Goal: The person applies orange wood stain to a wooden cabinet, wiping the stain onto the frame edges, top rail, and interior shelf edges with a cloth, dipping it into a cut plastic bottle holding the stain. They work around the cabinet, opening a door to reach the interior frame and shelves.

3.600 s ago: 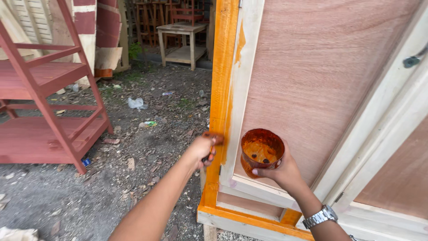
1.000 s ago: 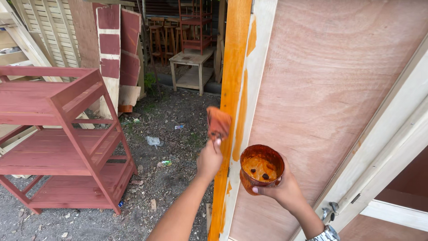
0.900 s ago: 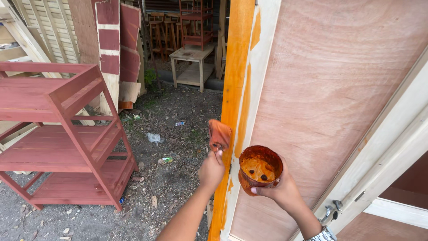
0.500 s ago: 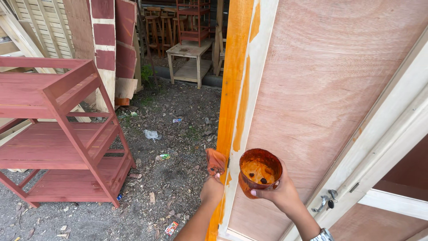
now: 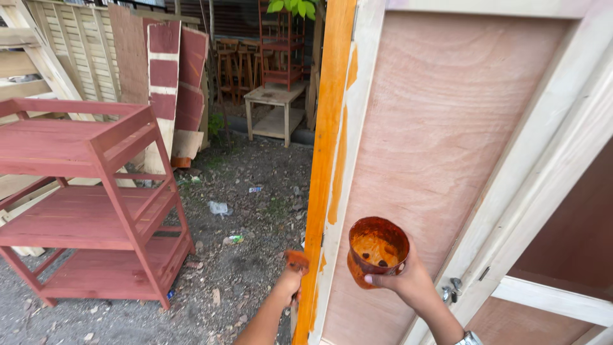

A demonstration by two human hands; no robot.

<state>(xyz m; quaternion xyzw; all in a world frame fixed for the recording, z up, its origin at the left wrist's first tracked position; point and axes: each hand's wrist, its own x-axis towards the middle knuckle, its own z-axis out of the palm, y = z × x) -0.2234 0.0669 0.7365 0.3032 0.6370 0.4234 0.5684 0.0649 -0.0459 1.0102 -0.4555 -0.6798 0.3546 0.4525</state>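
My right hand [image 5: 408, 281] holds a small round cup [image 5: 377, 249] stained orange inside, in front of a plywood cabinet door [image 5: 447, 147]. My left hand [image 5: 288, 285] grips an orange-soaked pad or brush [image 5: 297, 260] pressed against the door's outer edge [image 5: 325, 140], which is coated orange from top to bottom. Orange streaks run onto the pale wooden frame [image 5: 348, 153] beside that edge.
A red-brown wooden shelf rack [image 5: 89, 198] stands at the left on gravel ground [image 5: 242, 217] littered with scraps. Painted boards [image 5: 172, 83], slatted panels, a small wooden table [image 5: 274, 105] and stools stand at the back. A metal latch [image 5: 450, 289] hangs on the cabinet frame.
My left hand has slid the pad down the door's edge from about mid-height to low near the bottom. The cup in my right hand stayed about level.
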